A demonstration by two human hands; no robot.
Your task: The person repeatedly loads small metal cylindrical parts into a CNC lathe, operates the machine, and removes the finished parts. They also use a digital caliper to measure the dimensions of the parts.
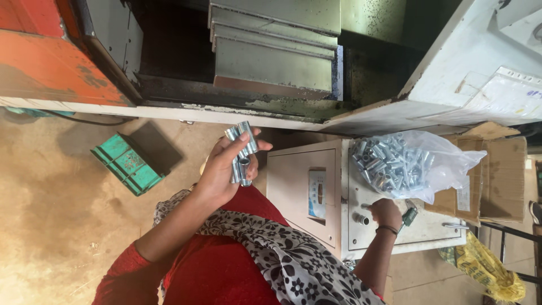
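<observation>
My left hand [220, 172] is raised in front of my red top, shut on several short shiny metal tubes [241, 151] that fan out above the fingers. My right hand [387, 213], with a dark bracelet on the wrist, rests on the top of a white metal cabinet [293, 186]. Its fingers curl around one more metal tube [361, 219] that lies on the cabinet. Just beyond that hand sits a clear plastic bag [406, 164] full of the same metal tubes.
A small green-handled tool [410, 216] lies by my right hand. A cardboard box [499, 175] stands behind the bag. Large machine housing [271, 56] with grey steel covers fills the top. A green block [129, 164] sits on the concrete floor; a yellow bag [488, 271] lies at the lower right.
</observation>
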